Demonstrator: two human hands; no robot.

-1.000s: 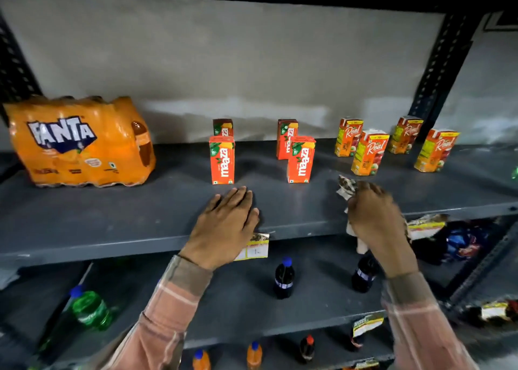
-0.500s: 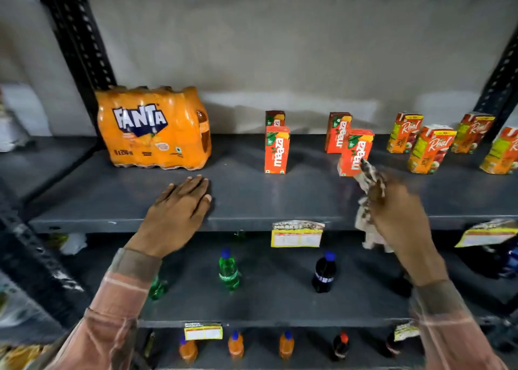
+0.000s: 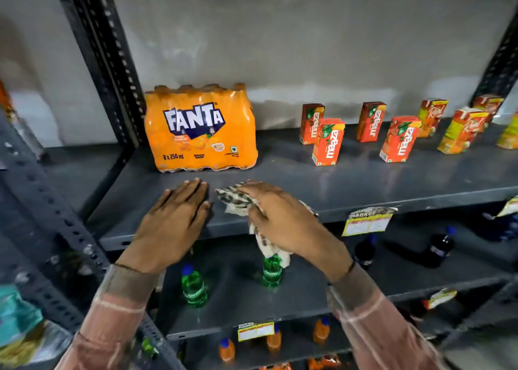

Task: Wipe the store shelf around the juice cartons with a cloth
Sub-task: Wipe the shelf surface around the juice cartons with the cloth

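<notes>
Right-hand fingers (image 3: 253, 194) clutch one cloth (image 3: 235, 198), left fingers (image 3: 193, 190) flat; four Maaza cartons (image 3: 328, 142) behind.

Single head cam, looks fwd and down, close to shelf (image 3: 364, 179); no 2nd view.

The left hand (image 3: 171, 224) lies flat, palm down, fingers (image 3: 193, 190) straight and together, left of frame centre. Just beside it, the right hand (image 3: 283, 221) presses down with fingers curled in a grasp. Both forearms rise from the lower frame in pink sleeves (image 3: 112, 313).
</notes>
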